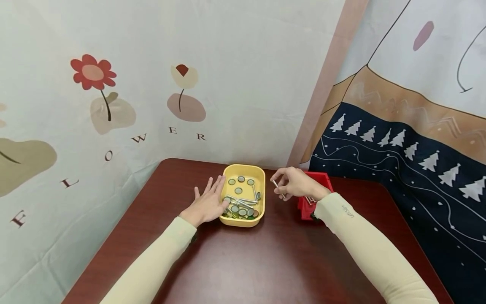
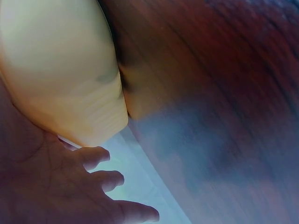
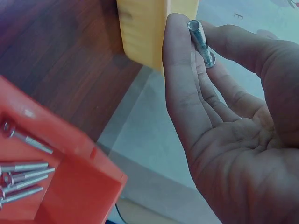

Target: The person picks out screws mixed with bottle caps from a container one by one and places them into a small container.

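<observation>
A silver bolt (image 3: pixel 201 42) is pinched between the thumb and fingers of my right hand (image 1: pixel 294 182), which hovers between two containers. My left hand (image 1: pixel 206 203) lies along the left side of a yellow tub (image 1: pixel 244 223), fingers spread, thumb over its rim. Inside the tub are several round discs (image 1: pixel 238 191) with greyish faces, and several long bolts (image 1: pixel 247 201). Partly behind my right wrist stands a red bin (image 1: pixel 306 213). In the right wrist view several bolts (image 3: pixel 25 178) lie in that bin.
The dark reddish-brown table (image 1: pixel 243 261) carries both containers near its far edge. Behind it hangs a pale cloth (image 1: pixel 235 84) printed with flowers and letters. A second cloth (image 1: pixel 402 160), with white trees on dark blue, hangs at the right.
</observation>
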Demonstrator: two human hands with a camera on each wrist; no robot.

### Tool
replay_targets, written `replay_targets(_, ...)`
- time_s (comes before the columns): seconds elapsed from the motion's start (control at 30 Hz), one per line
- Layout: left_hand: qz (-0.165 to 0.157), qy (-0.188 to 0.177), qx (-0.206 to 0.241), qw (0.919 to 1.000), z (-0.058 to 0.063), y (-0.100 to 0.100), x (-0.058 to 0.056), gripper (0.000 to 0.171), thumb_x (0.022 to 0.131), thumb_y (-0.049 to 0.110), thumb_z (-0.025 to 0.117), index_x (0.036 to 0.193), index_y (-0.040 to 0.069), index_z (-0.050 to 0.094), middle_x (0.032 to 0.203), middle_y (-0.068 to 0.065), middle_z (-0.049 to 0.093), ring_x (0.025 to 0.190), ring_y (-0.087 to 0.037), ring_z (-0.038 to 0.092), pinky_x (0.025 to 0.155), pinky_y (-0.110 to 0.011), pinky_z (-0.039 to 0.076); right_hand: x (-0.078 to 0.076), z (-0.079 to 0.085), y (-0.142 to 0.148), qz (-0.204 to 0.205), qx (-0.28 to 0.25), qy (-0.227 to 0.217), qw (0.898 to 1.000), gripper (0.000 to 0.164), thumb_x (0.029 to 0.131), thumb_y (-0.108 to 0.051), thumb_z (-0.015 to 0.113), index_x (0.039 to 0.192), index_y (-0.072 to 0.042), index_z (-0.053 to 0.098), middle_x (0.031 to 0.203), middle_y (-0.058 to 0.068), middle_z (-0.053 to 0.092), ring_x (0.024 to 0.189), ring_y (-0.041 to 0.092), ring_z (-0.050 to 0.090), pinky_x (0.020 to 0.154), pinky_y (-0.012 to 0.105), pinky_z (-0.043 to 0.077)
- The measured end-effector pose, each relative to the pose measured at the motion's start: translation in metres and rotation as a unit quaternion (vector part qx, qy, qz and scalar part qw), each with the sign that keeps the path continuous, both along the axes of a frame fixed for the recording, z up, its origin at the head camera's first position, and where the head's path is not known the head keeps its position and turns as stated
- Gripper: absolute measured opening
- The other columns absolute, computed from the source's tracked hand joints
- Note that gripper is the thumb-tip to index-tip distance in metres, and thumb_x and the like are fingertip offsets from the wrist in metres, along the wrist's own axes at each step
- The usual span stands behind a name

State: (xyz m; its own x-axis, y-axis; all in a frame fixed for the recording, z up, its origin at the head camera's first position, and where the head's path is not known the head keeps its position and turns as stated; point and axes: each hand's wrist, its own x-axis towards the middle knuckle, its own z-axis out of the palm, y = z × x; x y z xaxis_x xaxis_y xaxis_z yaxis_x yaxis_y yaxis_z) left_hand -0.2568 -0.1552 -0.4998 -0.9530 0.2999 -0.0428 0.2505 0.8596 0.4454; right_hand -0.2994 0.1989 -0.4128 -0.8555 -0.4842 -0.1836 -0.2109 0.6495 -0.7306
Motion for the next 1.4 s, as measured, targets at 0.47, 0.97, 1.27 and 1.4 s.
replay_targets(0.47,0.002,0.000,-0.005,1.0000,0.000,0.000,0.001,0.091,0.116,0.041,0.049,0.190,0.018,0.002,0.199,-0.012,0.010,0.185,-0.045,0.002,0.134,-0.094,0.002,-0.002,0.002,0.037,-0.021,-0.021,0.007,1.000,0.037,0.109,-0.006,0.080,0.144,0.001,0.072,0.113,0.025,0.083,0.085,0.024,0.086,0.084,0.039,0.074)
replay_targets(0.97,0.002,0.005,-0.002,1.0000,-0.001,0.001,0.001,0.091,0.115,0.041,0.050,0.190,0.017,0.003,0.198,-0.014,0.013,0.185,-0.046,0.005,0.133,-0.095,0.003,-0.002,0.006,0.077,-0.072,0.019,0.034,0.997,0.038,0.109,-0.006,0.079,0.146,0.003,0.072,0.120,0.024,0.081,0.099,0.030,0.085,0.084,0.042,0.075)
replay_targets(1.27,0.000,0.005,0.004,1.0000,-0.002,0.000,0.001,0.091,0.115,0.040,0.049,0.190,0.016,0.003,0.199,-0.012,0.012,0.185,-0.044,0.002,0.133,-0.096,0.003,-0.007,0.003,0.088,-0.108,0.064,0.039,0.991,0.036,0.109,-0.002,0.076,0.144,0.007,0.072,0.121,0.027,0.079,0.098,0.031,0.083,0.081,0.040,0.074)
replay_targets(1.4,0.001,0.004,0.006,1.0000,-0.001,0.000,0.001,0.091,0.115,0.040,0.049,0.190,0.016,0.002,0.199,-0.011,0.010,0.185,-0.044,0.002,0.133,-0.095,0.002,-0.011,-0.003,0.087,-0.106,0.093,0.043,0.989,0.035,0.108,0.000,0.076,0.141,0.009,0.072,0.116,0.026,0.079,0.090,0.026,0.081,0.077,0.038,0.074)
